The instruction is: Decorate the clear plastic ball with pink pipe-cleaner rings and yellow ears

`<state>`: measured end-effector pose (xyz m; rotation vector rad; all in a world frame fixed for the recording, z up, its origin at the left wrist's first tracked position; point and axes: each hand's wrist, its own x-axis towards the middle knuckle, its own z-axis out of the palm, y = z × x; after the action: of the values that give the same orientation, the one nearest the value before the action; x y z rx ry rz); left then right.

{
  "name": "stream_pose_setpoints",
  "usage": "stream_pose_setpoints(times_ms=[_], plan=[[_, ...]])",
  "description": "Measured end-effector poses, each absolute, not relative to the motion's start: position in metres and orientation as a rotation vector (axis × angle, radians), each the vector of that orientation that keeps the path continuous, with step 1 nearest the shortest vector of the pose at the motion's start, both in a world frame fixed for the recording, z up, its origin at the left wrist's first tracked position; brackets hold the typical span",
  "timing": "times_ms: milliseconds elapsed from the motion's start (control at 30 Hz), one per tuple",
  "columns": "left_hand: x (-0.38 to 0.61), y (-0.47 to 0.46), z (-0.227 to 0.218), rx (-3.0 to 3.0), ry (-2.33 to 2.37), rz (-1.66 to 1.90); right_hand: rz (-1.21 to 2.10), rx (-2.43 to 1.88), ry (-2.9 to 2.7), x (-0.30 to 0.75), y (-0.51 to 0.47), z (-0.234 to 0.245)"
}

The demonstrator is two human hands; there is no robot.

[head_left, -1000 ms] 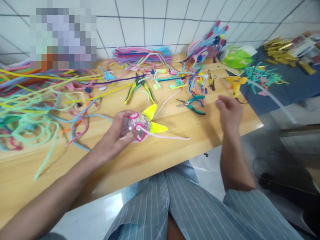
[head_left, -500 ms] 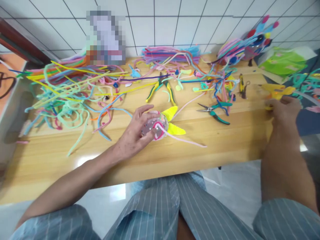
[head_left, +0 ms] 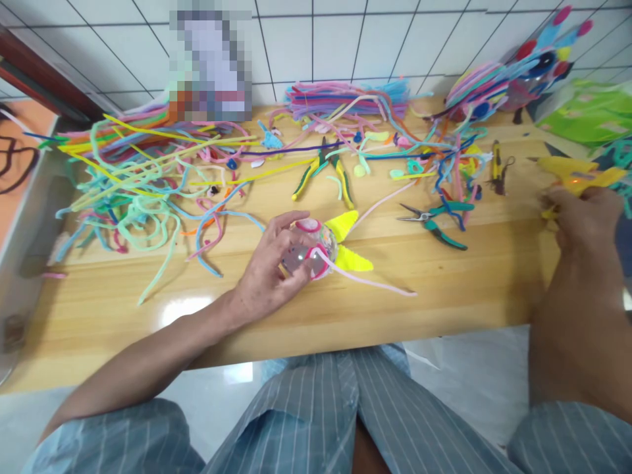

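My left hand (head_left: 271, 263) wraps around a clear plastic ball (head_left: 311, 253) that rests on the wooden table (head_left: 296, 309). The ball carries pink pipe-cleaner trim and two yellow fins (head_left: 345, 243), and a thin pink pipe cleaner (head_left: 375, 283) trails from it to the right. At the table's right end my right hand (head_left: 585, 220) closes on the handle of a yellow glue gun (head_left: 575, 174), lifted just above the table.
Loose pipe cleaners in many colours (head_left: 143, 191) cover the left and back of the table. Yellow-handled pliers (head_left: 326, 174), teal-handled pliers (head_left: 439, 220) and a small yellow tool (head_left: 496, 164) lie behind the ball. A colourful craft figure (head_left: 513, 79) stands at the back right.
My right hand reached right from the table's middle and took hold of the glue gun. The view swung left. My left hand stayed on the ball.
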<state>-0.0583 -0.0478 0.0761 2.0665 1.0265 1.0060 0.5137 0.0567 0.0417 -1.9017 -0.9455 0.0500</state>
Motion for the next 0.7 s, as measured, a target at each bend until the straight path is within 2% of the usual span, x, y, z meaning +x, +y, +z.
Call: stream_pose_setpoints(times_ms=[100,433,700], plan=[[-0.056,-0.049,0.072,2.061,1.014,1.084,0.218,-1.821,-0.887,0.481,0.046,0.059],[-0.053,-0.051,0.065,2.076,0.988,1.106,0.862,-1.468,-1.508,0.317,-0.024,0.111],[-0.049,-0.049,0.063,2.170,0.943,1.168,1.077,-1.306,-1.824,0.269,-0.035,0.122]])
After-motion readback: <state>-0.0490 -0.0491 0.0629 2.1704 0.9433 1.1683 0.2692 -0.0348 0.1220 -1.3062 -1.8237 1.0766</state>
